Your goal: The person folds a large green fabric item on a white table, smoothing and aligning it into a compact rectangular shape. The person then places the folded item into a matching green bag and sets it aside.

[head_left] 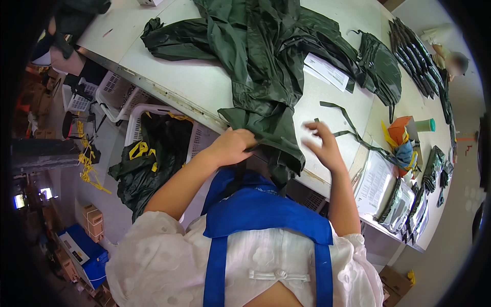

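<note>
We see the dark green garment (263,66) running from the frame's upper centre over the tabletop (194,84) edge. Our left hand (232,147) pinches its lower end; our blurred right hand (323,146) spreads its fingers beside it. It looks light, limp, slightly slippery, best held at 2 hem corners. Its top is cut off; our left fingertips are partly hidden.

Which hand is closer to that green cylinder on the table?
The right. The right hand is to the left of the green cylinder; the left hand is farther left, gripping the garment.
</note>
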### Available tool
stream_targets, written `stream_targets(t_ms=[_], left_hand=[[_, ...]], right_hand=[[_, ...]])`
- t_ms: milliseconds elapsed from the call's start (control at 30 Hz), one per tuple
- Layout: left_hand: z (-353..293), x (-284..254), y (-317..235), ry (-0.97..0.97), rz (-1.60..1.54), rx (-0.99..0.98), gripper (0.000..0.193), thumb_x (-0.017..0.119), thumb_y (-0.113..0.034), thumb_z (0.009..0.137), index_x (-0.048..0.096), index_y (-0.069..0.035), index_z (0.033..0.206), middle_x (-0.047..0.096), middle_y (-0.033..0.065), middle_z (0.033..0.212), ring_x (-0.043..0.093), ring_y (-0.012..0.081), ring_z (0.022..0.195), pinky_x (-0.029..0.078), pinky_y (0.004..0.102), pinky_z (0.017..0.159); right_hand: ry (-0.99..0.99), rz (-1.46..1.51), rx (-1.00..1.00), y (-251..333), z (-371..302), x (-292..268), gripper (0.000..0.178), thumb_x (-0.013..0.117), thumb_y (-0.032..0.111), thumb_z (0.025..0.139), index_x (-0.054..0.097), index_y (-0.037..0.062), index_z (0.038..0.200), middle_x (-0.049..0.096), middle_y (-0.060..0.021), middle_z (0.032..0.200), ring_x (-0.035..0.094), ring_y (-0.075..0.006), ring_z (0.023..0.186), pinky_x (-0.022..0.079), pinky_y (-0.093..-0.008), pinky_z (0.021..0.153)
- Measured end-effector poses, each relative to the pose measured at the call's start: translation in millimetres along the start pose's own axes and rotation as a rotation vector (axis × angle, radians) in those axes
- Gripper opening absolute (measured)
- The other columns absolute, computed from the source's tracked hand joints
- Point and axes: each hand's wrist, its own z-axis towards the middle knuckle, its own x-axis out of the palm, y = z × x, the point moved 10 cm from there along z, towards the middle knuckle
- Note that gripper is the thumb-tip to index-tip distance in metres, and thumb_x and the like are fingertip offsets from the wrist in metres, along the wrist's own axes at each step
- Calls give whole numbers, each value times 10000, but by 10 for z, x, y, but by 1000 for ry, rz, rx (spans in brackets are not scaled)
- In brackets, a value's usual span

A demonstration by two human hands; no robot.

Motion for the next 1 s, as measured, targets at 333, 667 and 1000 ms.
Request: stream_targets(t_ms=[333, 667, 1000], left_hand=[[-144, 229, 185, 290, 195, -16, 295, 645, -153, 697, 691, -153, 988, 678, 40, 896, 604, 234, 966, 411, 413, 830], [-232, 256, 555, 238, -80, -180, 377, 552, -94, 734, 674, -177, 1081, 676, 45, 992, 594, 258, 997, 386, 468, 884], [-45, -75, 300, 433, -20, 3, 277, 575, -175, 820, 672, -84, 1063, 653, 77, 1118, 564, 247, 1071, 420, 410, 877]], right_hand=[[-263, -261, -21, -689, 1702, 171, 290, 516, 43, 736, 662, 80, 984, 678, -134, 1006, 635, -281, 898, 496, -343, 801], [-701, -110, 272, -1334, -181, -597, 668, 699, 308, 844, 380, -3, 1342, 491, -191, 1270, 555, -194, 1001, 474, -322, 768], [-782, 1087, 534, -2029, -900, -270, 189, 561, 108, 869, 481, 126, 698, 463, 42, 588, 455, -86, 513, 410, -241, 506]])
